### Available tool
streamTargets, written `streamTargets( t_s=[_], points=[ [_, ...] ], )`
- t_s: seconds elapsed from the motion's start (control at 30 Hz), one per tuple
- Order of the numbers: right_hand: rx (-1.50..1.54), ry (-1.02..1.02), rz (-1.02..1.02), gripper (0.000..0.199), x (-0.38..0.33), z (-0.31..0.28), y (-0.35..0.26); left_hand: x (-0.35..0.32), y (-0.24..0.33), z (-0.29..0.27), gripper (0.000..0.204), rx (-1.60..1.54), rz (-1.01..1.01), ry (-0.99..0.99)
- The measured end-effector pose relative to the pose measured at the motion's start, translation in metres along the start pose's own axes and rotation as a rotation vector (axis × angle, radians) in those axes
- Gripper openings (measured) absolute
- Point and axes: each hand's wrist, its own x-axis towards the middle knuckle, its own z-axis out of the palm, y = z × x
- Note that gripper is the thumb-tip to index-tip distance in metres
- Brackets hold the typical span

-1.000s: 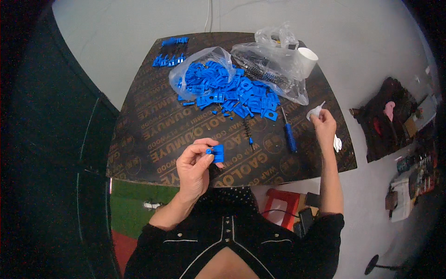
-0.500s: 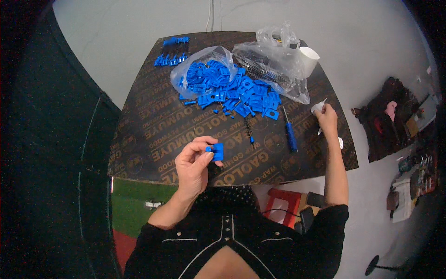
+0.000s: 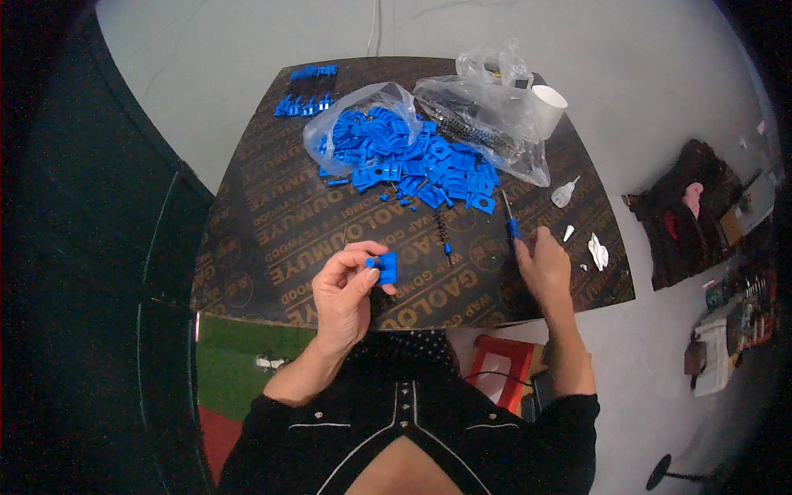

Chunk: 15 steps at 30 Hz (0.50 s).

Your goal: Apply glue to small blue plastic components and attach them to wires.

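Note:
My left hand (image 3: 340, 285) is closed near the table's front edge, pinching a small blue plastic piece (image 3: 386, 268) between thumb and fingers. To the right, my right hand (image 3: 546, 268) has its fingers on the handle of a blue-handled screwdriver (image 3: 512, 227), which still lies on the table; the hand covers the handle's lower end. A small white bottle with a pointed nozzle (image 3: 563, 195) rests beyond that hand, with a white cone-shaped cap (image 3: 568, 233) nearer. Between the hands lies a dark spring-like rod with a blue tip (image 3: 447, 247).
A heap of blue plastic parts (image 3: 450, 175) spills from a clear bag (image 3: 318, 136). Another clear bag (image 3: 528, 165) holds dark springs, beside a white cup (image 3: 548, 111). Blue-ended assemblies (image 3: 304, 107) lie far left. Crumpled white tissue (image 3: 598, 252) sits near the right edge.
My right hand has let go of the white bottle, leaving it on the table, and moved left and nearer onto the screwdriver handle. The left hand stays put with the blue piece.

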Motion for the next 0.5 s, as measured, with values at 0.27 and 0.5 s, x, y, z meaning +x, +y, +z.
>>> streamTargets(
  t_s=[0.27, 0.5],
  points=[
    [0.114, 0.093, -0.243, 0.017, 0.008, 0.013, -0.013, -0.003, 0.003, -0.002, 0.013, 0.008, 0.011, 0.002],
    [0.39, -0.089, -0.44, 0.016, 0.041, 0.036, -0.04, -0.004, 0.002, 0.0, 0.013, 0.015, 0.015, -0.001]
  ],
)
